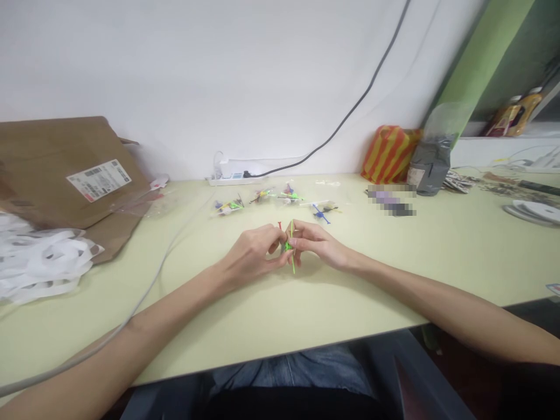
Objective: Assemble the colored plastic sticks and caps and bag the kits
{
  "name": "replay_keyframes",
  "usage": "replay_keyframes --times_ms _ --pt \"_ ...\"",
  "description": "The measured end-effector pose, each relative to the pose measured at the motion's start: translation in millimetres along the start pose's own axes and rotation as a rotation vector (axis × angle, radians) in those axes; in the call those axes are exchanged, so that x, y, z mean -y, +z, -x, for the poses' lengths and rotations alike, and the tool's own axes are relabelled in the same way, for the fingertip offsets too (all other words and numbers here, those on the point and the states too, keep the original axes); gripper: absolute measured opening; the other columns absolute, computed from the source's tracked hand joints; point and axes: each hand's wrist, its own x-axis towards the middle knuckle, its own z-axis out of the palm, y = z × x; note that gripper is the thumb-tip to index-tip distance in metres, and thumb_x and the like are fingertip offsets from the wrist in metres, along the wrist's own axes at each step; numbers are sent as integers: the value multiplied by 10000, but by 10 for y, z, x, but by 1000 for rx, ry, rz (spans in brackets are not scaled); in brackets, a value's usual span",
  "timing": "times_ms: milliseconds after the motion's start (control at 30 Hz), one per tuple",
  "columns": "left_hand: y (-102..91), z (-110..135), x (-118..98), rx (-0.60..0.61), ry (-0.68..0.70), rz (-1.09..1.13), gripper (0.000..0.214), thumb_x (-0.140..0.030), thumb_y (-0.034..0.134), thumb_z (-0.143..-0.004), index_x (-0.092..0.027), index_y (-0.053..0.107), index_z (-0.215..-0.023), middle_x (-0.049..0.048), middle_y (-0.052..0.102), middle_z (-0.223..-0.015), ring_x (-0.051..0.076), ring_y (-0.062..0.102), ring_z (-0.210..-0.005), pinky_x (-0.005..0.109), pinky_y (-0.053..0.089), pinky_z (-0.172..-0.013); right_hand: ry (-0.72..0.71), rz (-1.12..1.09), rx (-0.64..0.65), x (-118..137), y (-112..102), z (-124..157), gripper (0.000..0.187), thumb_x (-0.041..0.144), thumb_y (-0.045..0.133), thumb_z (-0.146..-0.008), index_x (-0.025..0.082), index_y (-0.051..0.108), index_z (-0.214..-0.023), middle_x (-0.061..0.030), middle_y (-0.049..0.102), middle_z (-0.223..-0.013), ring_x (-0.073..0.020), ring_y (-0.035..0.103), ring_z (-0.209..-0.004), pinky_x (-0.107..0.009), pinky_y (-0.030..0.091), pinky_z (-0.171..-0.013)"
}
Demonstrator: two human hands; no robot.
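Observation:
My left hand (254,254) and my right hand (315,242) meet over the middle of the pale green table (306,315). Both pinch a small green plastic toy piece (291,248) with a thin green stick pointing down and a red bit at its top left. Fingers of both hands are closed on it. Behind the hands lies a row of several small colourful plastic toys (280,201), some in clear bags, with a blue stick piece (321,214) at the right.
A brown cardboard box (65,169) and white paper strips (39,262) fill the left. A white power strip (227,178) with a grey cable sits by the wall. An orange striped bag (389,153) and a grey packet (431,160) stand back right. A grey cord (144,291) crosses my left arm.

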Motion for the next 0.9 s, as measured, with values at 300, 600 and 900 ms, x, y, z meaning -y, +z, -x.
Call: replay_keyframes --times_ms 300,600,900 --pt "20 24 78 -36 66 -138 36 -193 571 -857 -195 536 -847 -49 545 -645 94 508 -555 223 400 -545 1 -65 -19 4 -51 26 256 465 529 -988 237 415 -964 54 512 -656 -135 533 -580 -279 476 -592" --pt "-27 51 239 -138 -52 -225 104 -245 614 -870 -202 522 -850 -72 550 -625 77 531 -518 210 416 -550 16 48 -479 -25 -102 -29 256 298 616 -870 247 368 -836 113 312 -572 -75 255 -456 -206 267 -436" --pt "-25 49 237 -123 -99 -234 104 -280 592 -878 -206 528 -844 -65 566 -619 84 528 -507 218 417 -547 75 88 -461 -97 -118 -19 203 204 554 -802 239 357 -772 120 243 -532 -56 235 -391 -202 130 -404"
